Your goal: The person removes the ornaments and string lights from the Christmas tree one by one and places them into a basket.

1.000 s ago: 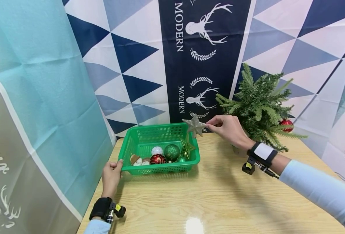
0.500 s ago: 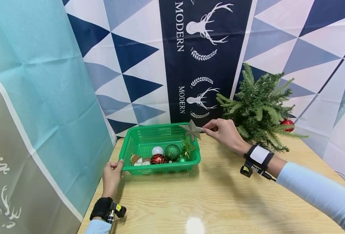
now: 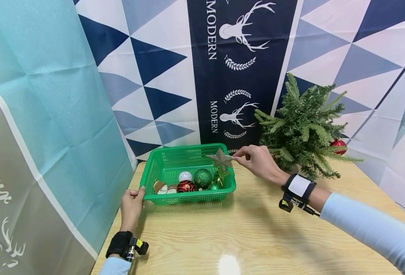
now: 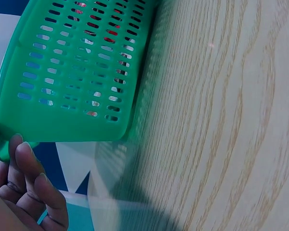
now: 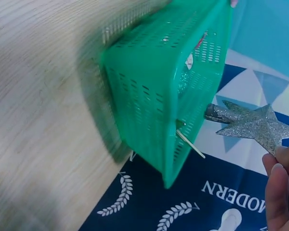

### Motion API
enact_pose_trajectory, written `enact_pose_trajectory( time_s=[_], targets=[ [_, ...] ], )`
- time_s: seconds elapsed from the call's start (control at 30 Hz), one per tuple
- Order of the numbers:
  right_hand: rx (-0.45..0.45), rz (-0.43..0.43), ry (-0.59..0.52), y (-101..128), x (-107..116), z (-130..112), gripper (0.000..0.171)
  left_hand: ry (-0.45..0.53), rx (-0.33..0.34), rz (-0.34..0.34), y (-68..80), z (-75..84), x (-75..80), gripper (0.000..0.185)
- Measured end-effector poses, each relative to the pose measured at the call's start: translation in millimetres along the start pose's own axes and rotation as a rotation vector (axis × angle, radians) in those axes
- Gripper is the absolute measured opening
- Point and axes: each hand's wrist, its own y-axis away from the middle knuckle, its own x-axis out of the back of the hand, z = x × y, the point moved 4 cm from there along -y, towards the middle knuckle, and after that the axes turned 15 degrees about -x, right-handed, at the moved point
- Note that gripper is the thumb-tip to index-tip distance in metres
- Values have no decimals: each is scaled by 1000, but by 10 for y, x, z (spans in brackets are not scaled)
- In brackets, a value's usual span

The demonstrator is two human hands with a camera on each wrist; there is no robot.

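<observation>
A: Head view: right hand [image 3: 257,160] pinches a silver glitter star [image 3: 219,159] by one point, thumb and fingertips closed on it. Star sits over the right rear corner of the green basket [image 3: 168,160], just above the rim.

B: Touching the basket?

A: Can't tell from the head view. Right wrist view shows the star [image 5: 253,126] just outside the basket [image 5: 149,110] wall, its stem end close to the mesh, fingers [image 5: 279,192] on the far point. Contact unclear.

B: Left hand?

A: Left hand [image 3: 131,206] grips the basket's near-left corner, thumb on the rim, fingers curled under. Left wrist view agrees: fingers [image 4: 31,168] at the edge of the basket [image 4: 72,72], which sits on the desk [image 4: 221,120].

B: What's in the basket?

A: Along the front wall: green glitter ball [image 3: 202,178], red ball [image 3: 185,186], white ball [image 3: 185,176], a small green ball [image 3: 213,187], a green star [image 3: 219,175] leaning in the right corner, and some brown-white pieces [image 3: 161,188] at the left; can't make out what they are.

B: Rest of the desk?

A: Small tree [image 3: 303,130] behind the right hand, at the rear right, with a red ball [image 3: 338,144] hanging on its right side. Both wrists carry strapped cameras. Patterned cloth backdrop [image 3: 237,61] with deer prints behind, teal cloth to the left.
</observation>
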Motion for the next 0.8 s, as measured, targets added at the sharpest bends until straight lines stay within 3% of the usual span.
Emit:
enact_pose_trajectory(
  time_s=[0.8],
  targets=[
    [47, -129, -30, 221, -512, -147, 4, 18, 6, -5, 15, 20, 4, 36]
  ],
)
